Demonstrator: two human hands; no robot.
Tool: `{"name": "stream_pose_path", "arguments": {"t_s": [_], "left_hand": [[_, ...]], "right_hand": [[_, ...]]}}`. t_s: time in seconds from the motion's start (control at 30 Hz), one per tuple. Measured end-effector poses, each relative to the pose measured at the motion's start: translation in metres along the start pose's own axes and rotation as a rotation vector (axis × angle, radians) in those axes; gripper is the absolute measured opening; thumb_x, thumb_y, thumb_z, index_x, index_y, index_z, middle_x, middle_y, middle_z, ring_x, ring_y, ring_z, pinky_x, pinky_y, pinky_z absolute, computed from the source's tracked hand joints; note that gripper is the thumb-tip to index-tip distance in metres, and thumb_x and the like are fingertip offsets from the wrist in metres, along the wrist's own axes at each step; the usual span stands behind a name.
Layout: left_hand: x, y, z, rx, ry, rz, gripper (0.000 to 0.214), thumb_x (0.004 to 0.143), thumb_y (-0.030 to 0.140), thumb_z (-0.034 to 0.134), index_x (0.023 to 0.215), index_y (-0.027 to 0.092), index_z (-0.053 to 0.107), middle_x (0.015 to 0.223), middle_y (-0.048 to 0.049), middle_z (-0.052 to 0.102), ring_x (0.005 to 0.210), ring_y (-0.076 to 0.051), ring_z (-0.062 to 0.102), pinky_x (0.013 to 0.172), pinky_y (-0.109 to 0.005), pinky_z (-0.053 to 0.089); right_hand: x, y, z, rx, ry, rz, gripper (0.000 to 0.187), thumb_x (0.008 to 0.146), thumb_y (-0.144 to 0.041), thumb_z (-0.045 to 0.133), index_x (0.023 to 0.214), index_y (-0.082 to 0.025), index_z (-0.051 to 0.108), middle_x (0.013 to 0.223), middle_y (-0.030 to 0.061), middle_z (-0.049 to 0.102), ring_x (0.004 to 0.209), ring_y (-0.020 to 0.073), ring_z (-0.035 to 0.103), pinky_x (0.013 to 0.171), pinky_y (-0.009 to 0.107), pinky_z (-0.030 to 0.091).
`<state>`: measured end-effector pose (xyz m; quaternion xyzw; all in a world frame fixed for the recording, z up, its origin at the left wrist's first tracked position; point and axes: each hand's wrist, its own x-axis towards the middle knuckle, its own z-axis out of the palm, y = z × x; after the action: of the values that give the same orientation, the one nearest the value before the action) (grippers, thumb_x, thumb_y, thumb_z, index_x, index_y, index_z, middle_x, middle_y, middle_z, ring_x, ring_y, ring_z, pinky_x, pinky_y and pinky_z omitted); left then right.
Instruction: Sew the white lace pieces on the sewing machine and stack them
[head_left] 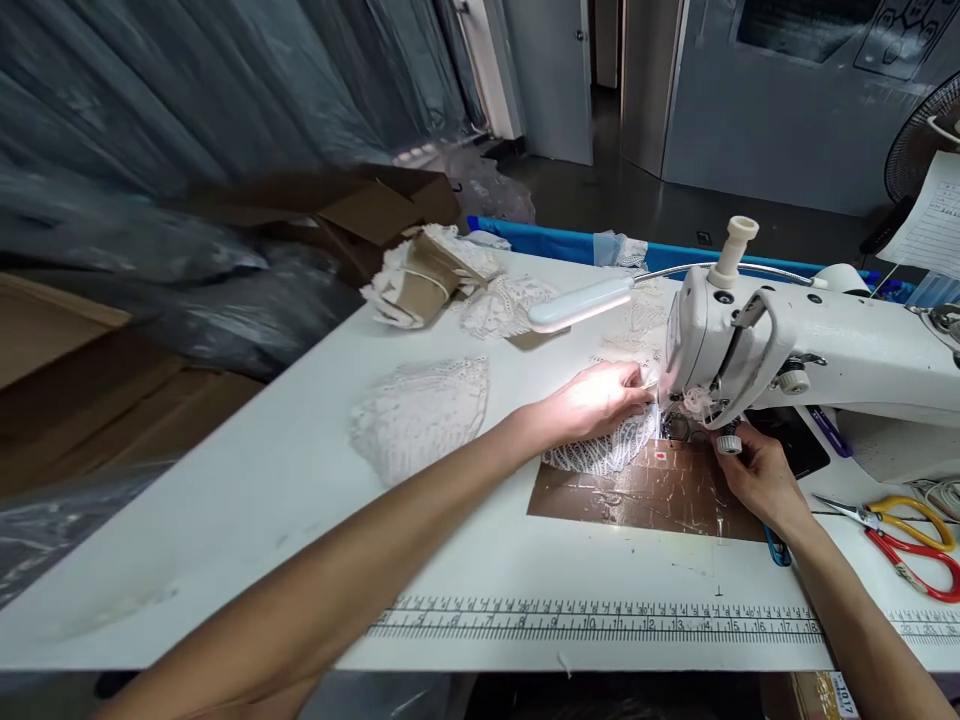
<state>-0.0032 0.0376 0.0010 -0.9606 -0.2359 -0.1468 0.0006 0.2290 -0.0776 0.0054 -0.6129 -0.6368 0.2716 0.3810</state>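
A white sewing machine (pixel 847 330) stands on the right, its needle area lit by a lamp (pixel 581 305) on a bendable stem. My left hand (pixel 604 400) is just left of the needle, its fingers pinched on a piece of white lace fabric (pixel 600 455). That lace lies partly over a shiny brown plate (pixel 645 490). To the right of the needle, my right hand (pixel 761 478) has its fingers curled together under the machine head. A knob covers part of the fingertips, and what they hold cannot be made out.
Another lace piece (pixel 424 415) lies flat on the white table (pixel 247 510). Behind it sits a bundle (pixel 427 280) of lace and card. Scissors (pixel 892 525) with yellow and red handles lie right of my right arm. A printed ruler (pixel 600 622) runs along the front edge.
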Motion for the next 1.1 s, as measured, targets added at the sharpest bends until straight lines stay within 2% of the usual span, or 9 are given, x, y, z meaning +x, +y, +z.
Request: {"name": "stream_pose_path", "arguments": {"t_s": [0.1,0.23,0.3,0.37,0.5,0.7,0.9,1.1], "left_hand": [[-0.007,-0.001,-0.002,-0.001,-0.004,-0.026,0.021,0.096,0.027,0.045,0.089,0.016,0.061,0.085,-0.0061,0.06,0.077,-0.017,0.057,0.066,-0.028,0.047],[-0.01,0.001,-0.009,-0.005,0.11,0.0,0.023,0.093,0.026,0.047,0.074,0.016,0.055,0.091,-0.0098,0.058,0.086,-0.02,0.057,0.072,-0.033,0.05],[-0.01,0.004,-0.012,-0.113,0.09,0.037,0.019,0.09,0.022,0.046,0.072,0.018,0.052,0.093,-0.0095,0.059,0.086,-0.018,0.057,0.072,-0.032,0.05],[-0.01,0.007,-0.012,-0.289,0.03,0.023,0.013,0.087,0.019,0.046,0.074,0.019,0.051,0.089,-0.0068,0.061,0.077,-0.014,0.058,0.065,-0.027,0.05],[-0.012,0.012,-0.007,-0.481,-0.001,-0.073,0.009,0.088,0.022,0.044,0.093,0.02,0.05,0.079,-0.0027,0.063,0.066,-0.012,0.058,0.054,-0.022,0.048],[-0.013,0.017,-0.003,-0.674,-0.033,-0.233,0.025,0.086,0.022,0.048,0.111,0.018,0.05,0.092,-0.0055,0.069,0.08,-0.014,0.064,0.065,-0.024,0.053],[-0.012,0.018,0.002,-0.789,-0.119,-0.393,0.035,0.084,0.043,0.059,0.107,0.017,0.057,0.096,-0.007,0.07,0.084,-0.018,0.065,0.07,-0.029,0.055],[-0.011,0.027,0.006,-0.774,-0.033,-0.481,0.036,0.083,0.047,0.059,0.104,0.018,0.059,0.098,-0.0059,0.071,0.091,-0.02,0.067,0.083,-0.031,0.055]], "right_hand": [[-0.001,-0.001,0.0,-0.033,-0.007,-0.004,0.038,0.083,-0.048,0.047,0.082,-0.017,0.069,0.073,0.0059,0.065,0.061,0.0184,0.055,0.055,0.028,0.042],[-0.002,0.001,0.001,-0.057,-0.023,0.01,0.039,0.083,-0.047,0.045,0.085,-0.016,0.069,0.074,0.0068,0.067,0.059,0.0184,0.056,0.052,0.027,0.041],[-0.002,0.001,0.001,-0.063,-0.017,0.005,0.039,0.083,-0.046,0.045,0.086,-0.016,0.07,0.073,0.0065,0.067,0.06,0.0186,0.056,0.053,0.027,0.042],[-0.002,0.001,0.001,-0.072,-0.014,-0.015,0.038,0.083,-0.044,0.046,0.086,-0.016,0.071,0.073,0.0062,0.067,0.062,0.0193,0.058,0.056,0.028,0.044],[-0.003,0.0,0.001,-0.066,-0.011,-0.031,0.038,0.084,-0.043,0.046,0.089,-0.016,0.072,0.079,0.0065,0.068,0.068,0.0203,0.061,0.064,0.03,0.048],[-0.004,-0.002,0.002,-0.02,-0.015,-0.023,0.034,0.082,-0.038,0.045,0.089,-0.017,0.071,0.087,0.0072,0.071,0.069,0.0193,0.06,0.065,0.03,0.047],[-0.005,-0.006,0.001,-0.027,-0.029,-0.038,0.03,0.083,-0.037,0.045,0.081,-0.018,0.067,0.08,0.0055,0.067,0.071,0.0197,0.06,0.064,0.028,0.046],[-0.005,-0.004,0.0,-0.031,-0.038,-0.06,0.027,0.083,-0.035,0.043,0.075,-0.018,0.063,0.076,0.0045,0.062,0.069,0.0182,0.059,0.063,0.027,0.046]]}}
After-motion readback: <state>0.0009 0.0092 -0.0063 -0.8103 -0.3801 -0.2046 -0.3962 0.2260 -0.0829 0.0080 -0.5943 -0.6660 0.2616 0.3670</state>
